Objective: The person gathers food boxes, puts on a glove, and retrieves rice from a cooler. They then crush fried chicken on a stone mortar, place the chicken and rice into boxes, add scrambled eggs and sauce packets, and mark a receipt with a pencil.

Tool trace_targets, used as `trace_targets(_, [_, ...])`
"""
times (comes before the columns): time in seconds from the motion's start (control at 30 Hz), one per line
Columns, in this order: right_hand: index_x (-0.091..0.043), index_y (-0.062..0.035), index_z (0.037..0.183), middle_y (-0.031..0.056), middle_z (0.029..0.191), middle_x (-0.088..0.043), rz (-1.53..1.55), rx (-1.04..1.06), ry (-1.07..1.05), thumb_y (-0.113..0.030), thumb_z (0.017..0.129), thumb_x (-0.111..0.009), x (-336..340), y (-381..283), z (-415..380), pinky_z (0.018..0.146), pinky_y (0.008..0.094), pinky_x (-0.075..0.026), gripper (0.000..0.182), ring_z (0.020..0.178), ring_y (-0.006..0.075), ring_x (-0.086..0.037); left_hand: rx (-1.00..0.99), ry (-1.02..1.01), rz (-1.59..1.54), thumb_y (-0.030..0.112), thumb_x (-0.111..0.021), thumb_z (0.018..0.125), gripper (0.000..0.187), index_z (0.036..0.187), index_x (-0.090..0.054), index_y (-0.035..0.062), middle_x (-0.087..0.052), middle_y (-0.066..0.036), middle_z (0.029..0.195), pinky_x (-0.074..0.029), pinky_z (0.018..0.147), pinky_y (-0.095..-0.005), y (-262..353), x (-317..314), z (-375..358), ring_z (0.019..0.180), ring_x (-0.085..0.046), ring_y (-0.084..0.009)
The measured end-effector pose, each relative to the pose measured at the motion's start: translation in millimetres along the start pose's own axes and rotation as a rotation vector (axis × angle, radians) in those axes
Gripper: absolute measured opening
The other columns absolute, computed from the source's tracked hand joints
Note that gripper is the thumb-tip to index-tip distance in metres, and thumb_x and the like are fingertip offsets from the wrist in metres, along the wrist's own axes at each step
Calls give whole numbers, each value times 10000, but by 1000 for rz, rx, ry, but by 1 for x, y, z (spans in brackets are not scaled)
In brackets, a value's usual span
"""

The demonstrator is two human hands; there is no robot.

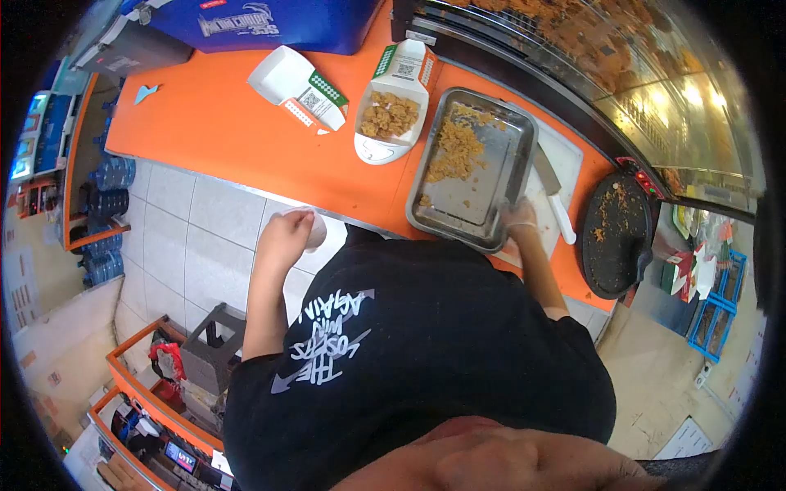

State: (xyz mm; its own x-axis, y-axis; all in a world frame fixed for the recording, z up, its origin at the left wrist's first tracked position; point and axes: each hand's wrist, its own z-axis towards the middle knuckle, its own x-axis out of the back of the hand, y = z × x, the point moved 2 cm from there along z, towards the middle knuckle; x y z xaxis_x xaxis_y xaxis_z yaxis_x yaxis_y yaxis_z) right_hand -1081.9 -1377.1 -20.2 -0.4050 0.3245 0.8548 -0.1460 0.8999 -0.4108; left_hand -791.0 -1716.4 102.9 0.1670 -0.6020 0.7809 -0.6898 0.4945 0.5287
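My left hand (pixel 285 239) is in front of the counter edge, its fingers pinched together beside something pale and translucent that I cannot make out. My right hand (pixel 518 216), in what looks like a thin clear glove, is closed over the near right rim of a metal tray (pixel 458 214); its fingers are slightly blurred. Fried golden crumbs (pixel 455 151) are heaped on the tray's left and far parts. Left of the tray stands an open paper food box (pixel 383 150) holding crispy fried pieces (pixel 389 116). Another open paper box (pixel 282 74), with nothing visible inside, lies farther left.
A knife (pixel 550 182) lies on a white cutting board (pixel 565 155) right of the tray. Beyond are a black round pan (pixel 616 237) with crumbs and a glass display case (pixel 639 74). A blue box (pixel 270 24) stands at the back of the orange counter (pixel 196 110).
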Motion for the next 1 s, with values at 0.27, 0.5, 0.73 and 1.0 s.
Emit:
trace_targets(0.27, [-560, -16, 1039, 162, 881, -569, -148, 25, -36, -172, 730, -570, 164, -61, -31, 722, 357, -445, 347, 789, 277, -568, -77, -62, -23, 258, -509, 802, 290, 890, -642, 16, -604, -219, 772, -457, 678, -388, 44, 7, -1, 740, -592, -349])
trace_targets(0.5, [-514, -9, 1113, 148, 992, -594, -108, 498, -147, -148, 773, -530, 237, -194, -47, 808, 327, -415, 367, 896, 269, -553, -23, -171, -96, 293, -507, 788, 303, 892, -649, 46, -605, -221, 797, -458, 734, -404, 18, -22, -22, 807, -583, -358])
trace_targets(0.73, [-598, 0, 972, 171, 856, -617, -226, 631, -543, -401, 749, -539, 46, -373, -31, 688, 354, -472, 463, 768, 237, -607, 31, 38, -226, 259, -523, 793, 282, 894, -629, 18, -622, -185, 845, -461, 720, -399, -53, 2, -47, 802, -589, -357])
trace_targets(1.0, [-599, 32, 956, 255, 1042, -553, 61, 523, -590, -303, 757, -465, -205, -515, -14, 883, 396, -402, 412, 996, 359, -541, 374, 13, -152, 330, -491, 819, 339, 924, -641, 44, -603, -234, 820, -462, 705, -398, -153, 44, -63, 798, -582, -377])
